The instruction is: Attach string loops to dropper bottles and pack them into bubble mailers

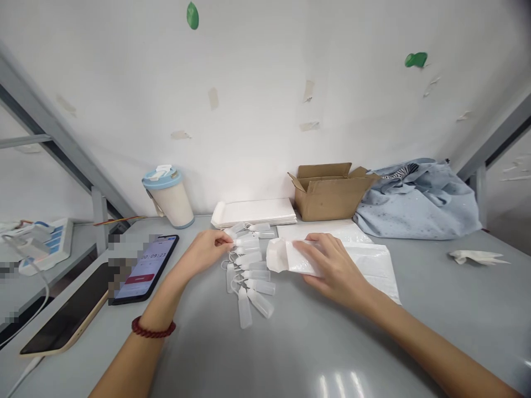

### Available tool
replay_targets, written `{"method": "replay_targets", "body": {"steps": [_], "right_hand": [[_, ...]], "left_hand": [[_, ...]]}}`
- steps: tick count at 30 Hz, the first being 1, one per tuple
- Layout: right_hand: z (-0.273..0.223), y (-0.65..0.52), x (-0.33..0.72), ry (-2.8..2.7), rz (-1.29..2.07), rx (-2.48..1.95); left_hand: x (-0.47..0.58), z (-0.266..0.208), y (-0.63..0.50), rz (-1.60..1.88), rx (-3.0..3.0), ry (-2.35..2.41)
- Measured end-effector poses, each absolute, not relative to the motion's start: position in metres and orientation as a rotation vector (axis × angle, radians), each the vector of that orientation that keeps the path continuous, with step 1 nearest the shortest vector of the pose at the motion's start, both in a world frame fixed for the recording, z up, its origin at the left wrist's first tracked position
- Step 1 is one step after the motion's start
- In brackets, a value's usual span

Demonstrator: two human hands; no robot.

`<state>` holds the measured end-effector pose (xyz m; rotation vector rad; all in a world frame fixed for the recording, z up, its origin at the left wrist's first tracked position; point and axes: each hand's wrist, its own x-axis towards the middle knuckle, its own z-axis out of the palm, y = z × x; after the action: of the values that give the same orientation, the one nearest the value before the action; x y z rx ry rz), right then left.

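Note:
My left hand (pixel 205 251) pinches a small translucent squeeze bottle (pixel 249 242) by its cap end. That bottle lies in a loose row of several like it, such as the nearest squeeze bottle (pixel 244 309), with looped caps. Just to the right, my right hand (pixel 334 268) is wrapped around a white bubble mailer (pixel 297 257). The mailer's open end and flap face left toward the bottles, and its inside cannot be made out. Under my right forearm lies another white mailer (pixel 375 268), flat on the grey table (pixel 232 365).
A stack of white mailers (pixel 257 211) lies by the wall, beside an open cardboard box (pixel 332 199) and a light-blue cloth bag (pixel 418 204). On the left are a lidded cup (pixel 172 202), a phone showing a timer (pixel 147 268) and a dark-screened phone (pixel 70 312). Crumpled white paper (pixel 477 256) lies right.

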<state>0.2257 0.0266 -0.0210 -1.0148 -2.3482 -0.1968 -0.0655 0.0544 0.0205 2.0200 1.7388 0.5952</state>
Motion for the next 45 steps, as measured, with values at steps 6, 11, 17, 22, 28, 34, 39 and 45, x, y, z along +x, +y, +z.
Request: {"method": "replay_targets", "body": {"steps": [6, 11, 17, 22, 28, 34, 39, 45], "right_hand": [[-0.023, 0.030, 0.226, -2.310, -0.118, -1.053], [-0.026, 0.031, 0.224, -2.293, -0.084, -1.072], [-0.024, 0.029, 0.224, -2.247, -0.104, -1.049], [-0.023, 0.032, 0.228, -2.200, -0.104, -1.083], [-0.024, 0.031, 0.227, -2.212, -0.093, -1.076], [-0.024, 0.031, 0.228, -2.204, -0.075, -1.076], [-0.025, 0.034, 0.228, -2.180, 0.003, -1.113], [-0.019, 0.031, 0.226, -2.108, 0.124, -1.134]], "left_hand": [[-0.066, 0.041, 0.043, 0.850, 1.907, 1.706], [-0.038, 0.038, 0.031, 0.847, 2.014, 1.505], [-0.013, 0.027, 0.023, 0.879, 1.854, 1.359], [-0.035, 0.036, 0.027, 0.889, 1.995, 1.600], [-0.030, 0.002, 0.032, 0.544, 2.442, 1.512], [-0.026, 0.017, 0.028, 0.851, 2.368, 1.481], [-0.022, 0.043, 0.016, 1.489, 1.718, 1.377], [-0.009, 0.030, 0.022, 1.499, 1.365, 1.292]]}}
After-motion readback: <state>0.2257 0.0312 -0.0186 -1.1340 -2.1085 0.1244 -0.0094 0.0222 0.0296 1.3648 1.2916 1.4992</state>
